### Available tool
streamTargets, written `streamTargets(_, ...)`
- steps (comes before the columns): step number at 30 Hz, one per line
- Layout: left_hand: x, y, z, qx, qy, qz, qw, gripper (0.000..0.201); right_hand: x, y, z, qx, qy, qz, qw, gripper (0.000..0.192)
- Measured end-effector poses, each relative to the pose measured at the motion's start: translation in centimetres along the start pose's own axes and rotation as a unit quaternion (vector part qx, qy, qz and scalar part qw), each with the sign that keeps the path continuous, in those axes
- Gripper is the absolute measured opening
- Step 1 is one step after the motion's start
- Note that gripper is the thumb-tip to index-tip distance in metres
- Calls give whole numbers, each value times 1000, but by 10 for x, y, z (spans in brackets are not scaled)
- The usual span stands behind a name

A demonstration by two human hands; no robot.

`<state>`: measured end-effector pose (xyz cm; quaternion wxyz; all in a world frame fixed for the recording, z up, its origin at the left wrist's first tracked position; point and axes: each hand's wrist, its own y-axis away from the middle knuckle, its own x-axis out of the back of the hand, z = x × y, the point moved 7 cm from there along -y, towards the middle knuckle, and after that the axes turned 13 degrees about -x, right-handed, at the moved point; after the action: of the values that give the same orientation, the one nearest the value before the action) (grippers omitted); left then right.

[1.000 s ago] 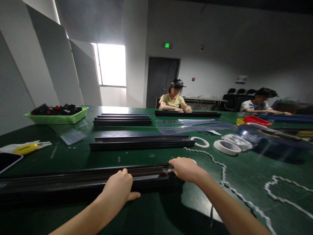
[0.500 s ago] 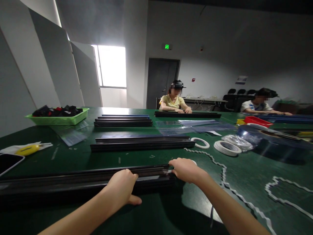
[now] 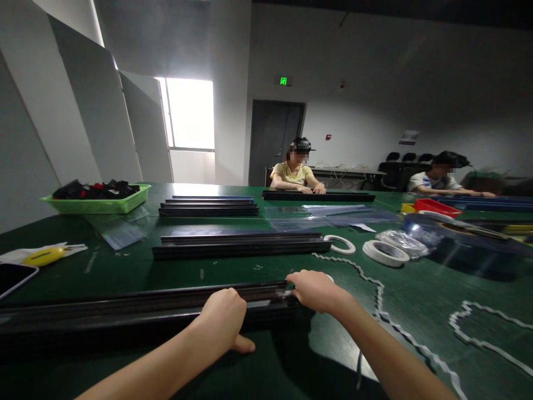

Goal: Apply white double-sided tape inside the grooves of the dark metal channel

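Observation:
A long black grooved rail lies across the near side of the table, running out of view on the left. My left hand is curled over its front wall close to the right end, fingers bent into the groove and hidden, thumb sticking out below. My right hand closes its fingers on the rail's right end, index finger on the back edge. A pale strip shows in the groove between my hands. By the right fingertips is a small whitish bit, too unclear to name. Something white peeks out behind my right hand.
More black rails lie beyond. To the right are white tape rolls, a large dark roll and a crinkled white strip. On the left are a green basket, a yellow-handled tool and a phone. Two people sit opposite.
My left hand has slid a little to the right along the rail. My right hand stays at the rail's end, almost unmoved.

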<state>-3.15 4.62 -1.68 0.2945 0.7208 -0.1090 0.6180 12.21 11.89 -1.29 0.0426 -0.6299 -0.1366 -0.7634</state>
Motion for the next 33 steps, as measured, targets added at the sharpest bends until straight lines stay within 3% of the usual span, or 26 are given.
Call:
streamTargets(6, -1, -4, 3, -20, -31, 4, 999, 68, 1, 1, 0, -3, 0, -1, 1000, 29)
streamTargets(25, 9, -7, 9, -14, -1, 11, 1000, 69, -2, -1, 1, 2, -6, 3, 1000, 29)
streamTargets(33, -3, -23, 14, -49, -52, 64, 995, 61, 0, 1, 1, -1, -6, -4, 1000, 30)
